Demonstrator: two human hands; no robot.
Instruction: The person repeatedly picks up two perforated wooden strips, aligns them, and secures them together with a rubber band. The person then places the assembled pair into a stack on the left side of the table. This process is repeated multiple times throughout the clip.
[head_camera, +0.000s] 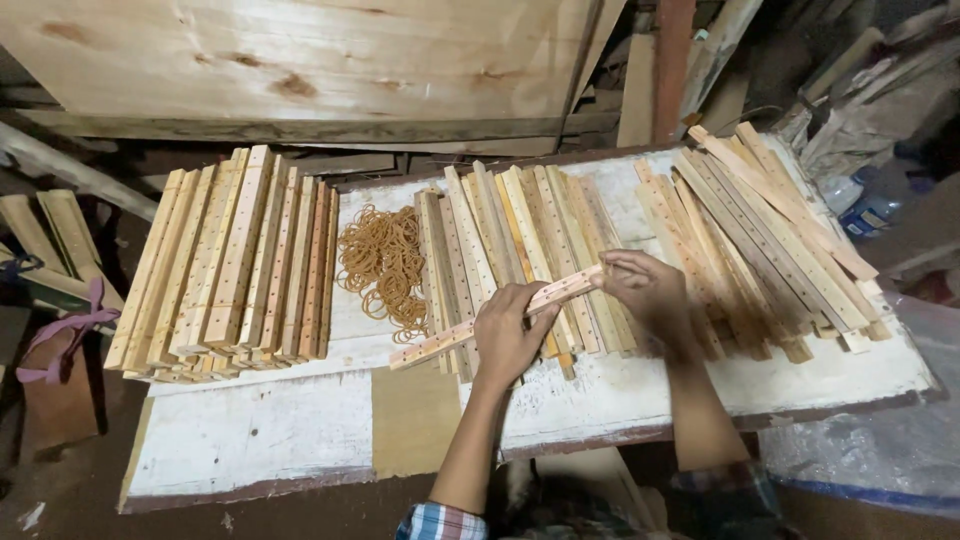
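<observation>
Long, thin pale wooden slat (495, 317) with a row of small holes, gripped by closed left hand (507, 335) and right hand (648, 290), held slantwise above white painted surface (250, 430).

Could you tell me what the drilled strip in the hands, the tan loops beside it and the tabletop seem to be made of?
The strip, held by the left hand and right hand, looks like bare pale wood: visible grain, matte, a row of small holes. The loops appear to be rubber bands, thin and limp. The tabletop seems to be board with worn, chipped white paint.
</observation>
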